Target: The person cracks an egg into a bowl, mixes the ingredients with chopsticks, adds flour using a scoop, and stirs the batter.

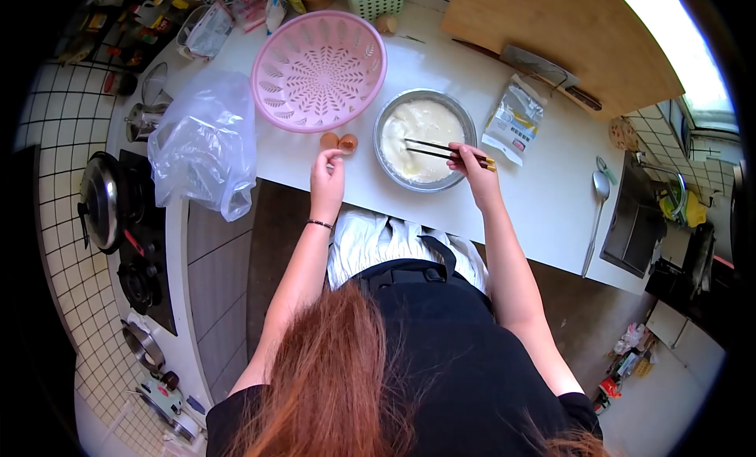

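On the white bench [543, 201], viewed from the head camera, the metal bowl [425, 187] sits near the front edge, right ahead of the person, and that's where the action is! Dark chopsticks [431, 144] dip their tips into the pale mixture [431, 124], and the right hand [472, 167] has its fingers clamped on them near the gold-coloured ends. Over to the left hand [327, 167]: fingers curled inward, right by the brown eggshells [348, 143]; whether they touch a shell or pinch anything, I cannot tell.

How far along are we? Partway through the mixing, by the look of it. The shells lie broken beside the bowl, which suggests egg has gone in, though no yolk shows clearly. Blending seems begun but unfinished; I'd say there's smoothing left to do.

And look at that mixture: creamy white, seemingly thick, spread across most of the bowl, lumpy around the chopstick tips, with a rough, crumbly edge on the near side. Just right of the bowl lies a silvery packet [514, 120], its contents hidden; behind to the left, a pink basket [325, 76].
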{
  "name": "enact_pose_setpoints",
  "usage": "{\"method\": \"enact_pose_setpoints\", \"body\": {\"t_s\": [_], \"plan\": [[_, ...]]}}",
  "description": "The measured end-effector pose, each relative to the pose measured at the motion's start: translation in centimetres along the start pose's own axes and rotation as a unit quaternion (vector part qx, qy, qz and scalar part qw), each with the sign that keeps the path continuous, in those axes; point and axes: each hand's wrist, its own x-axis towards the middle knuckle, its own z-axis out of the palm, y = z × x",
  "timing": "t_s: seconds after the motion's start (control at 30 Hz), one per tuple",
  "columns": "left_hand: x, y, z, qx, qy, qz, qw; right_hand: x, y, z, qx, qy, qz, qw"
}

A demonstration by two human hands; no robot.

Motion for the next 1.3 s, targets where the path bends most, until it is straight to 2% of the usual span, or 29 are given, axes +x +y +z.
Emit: {"method": "enact_pose_setpoints", "body": {"t_s": [0.13,0.17,0.3,0.4,0.43,0.53,0.57,0.67,0.7,0.8,0.83,0.93,0.97,1.1,1.2,1.3], "plan": [[-0.2,0.1,1.8,-0.028,-0.062,0.001,0.998,0.1,0.0,0.1,0.001,0.023,-0.05,0.998],[-0.2,-0.2,2.2,-0.017,-0.063,0.014,0.998,0.1,0.1,0.1,-0.013,-0.001,-0.015,1.0],[-0.5,0.3,2.7,0.002,-0.107,-0.042,0.993,0.2,-0.4,-0.2,0.047,0.029,-0.036,0.998],[-0.6,0.2,2.8,-0.001,-0.108,-0.047,0.993,-0.1,-0.4,-0.2,-0.011,-0.016,0.01,1.0],[-0.6,0.1,2.9,-0.001,-0.105,-0.038,0.994,0.2,-0.1,-0.5,0.028,-0.011,0.011,0.999],[-0.7,0.1,2.9,0.0,-0.095,-0.022,0.995,0.3,0.1,-0.4,0.019,0.029,-0.033,0.999],[-0.8,0.1,2.8,0.001,-0.096,-0.023,0.995,0.3,0.2,-0.5,0.004,0.005,0.001,1.0],[-0.7,-0.4,2.9,-0.001,-0.096,-0.02,0.995,0.1,-0.1,-0.7,0.055,0.003,-0.019,0.998],[-0.7,-0.3,2.9,-0.003,-0.094,-0.019,0.995,0.2,0.0,-0.5,0.044,0.026,-0.032,0.998],[-0.9,0.3,2.6,-0.008,-0.109,-0.049,0.993,0.0,-0.2,-0.6,-0.007,-0.02,0.008,1.0],[-0.9,0.4,2.6,-0.009,-0.108,-0.051,0.993,0.2,0.0,-0.8,0.024,-0.01,0.008,1.0],[-0.9,0.6,2.5,-0.013,-0.106,-0.057,0.993,0.2,0.2,-0.6,0.005,0.01,-0.029,1.0],[-0.9,0.6,2.4,-0.014,-0.105,-0.057,0.993,0.2,0.3,-0.6,0.014,-0.012,0.002,1.0],[-0.9,0.4,2.3,-0.01,-0.102,-0.056,0.993,0.2,-0.1,-0.8,0.046,0.015,-0.03,0.998],[-0.9,0.3,2.2,-0.026,-0.102,-0.064,0.992,-0.2,0.0,-0.7,0.005,-0.027,0.015,1.0],[-1.0,0.4,2.3,-0.025,-0.1,-0.066,0.992,-0.1,-0.1,-0.5,0.015,0.0,-0.015,1.0]]}}
